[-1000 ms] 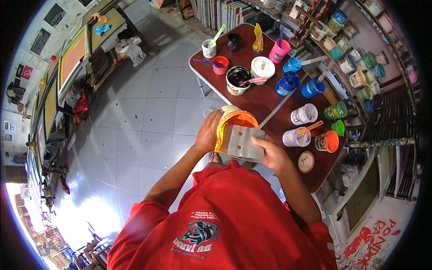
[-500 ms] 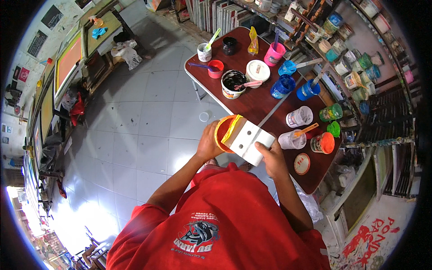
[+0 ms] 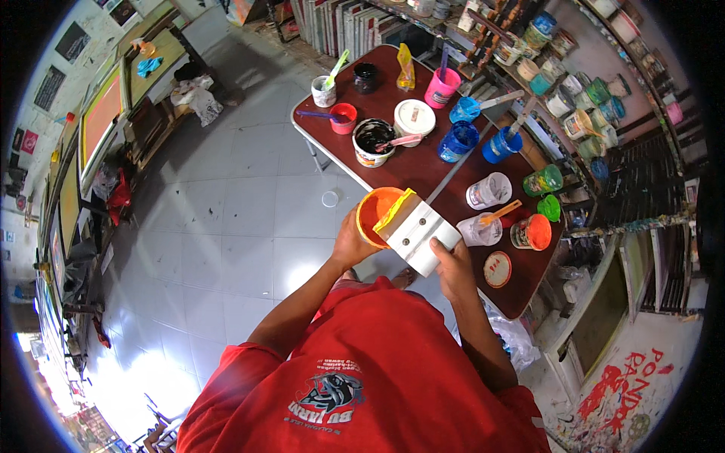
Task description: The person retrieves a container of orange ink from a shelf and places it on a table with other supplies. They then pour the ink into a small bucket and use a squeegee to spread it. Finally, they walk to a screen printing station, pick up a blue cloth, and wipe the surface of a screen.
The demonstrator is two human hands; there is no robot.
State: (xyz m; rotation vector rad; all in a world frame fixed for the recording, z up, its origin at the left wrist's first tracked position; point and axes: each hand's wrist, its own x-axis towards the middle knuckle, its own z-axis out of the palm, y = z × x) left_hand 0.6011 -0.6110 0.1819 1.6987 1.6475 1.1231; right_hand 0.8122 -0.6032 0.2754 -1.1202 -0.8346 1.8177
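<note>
Head view: squeegee [image 3: 427, 234] position?
— At the tub's [image 3: 369, 214] rim, blade yellow-edged; contact unclear.
— Hands?
— Right hand [image 3: 454, 266] grips squeegee; left hand [image 3: 352, 244] grasps tub.
— Beyond?
— Desk [image 3: 417, 169] with pots [image 3: 458, 143], round lid [image 3: 498, 269] flat near its edge.

Fisheye view straight down from the wearer's head

The head camera, left one of a side-by-side pair, looks steeply down and forward past the wearer's chest. The red shirt [image 3: 430, 370] lies nearest and fills the lower middle; the hands [image 3: 455, 270] are close, about mid-view. Beyond them, ahead and to the right, the worktop [image 3: 423, 162] is seen from above, its whole top within view. The floor [image 3: 242, 189] spreads to the left. Panels [image 3: 102, 113] at far left and shelves [image 3: 638, 225] at right stand farther off, curving toward the round, black-edged rim.
</note>
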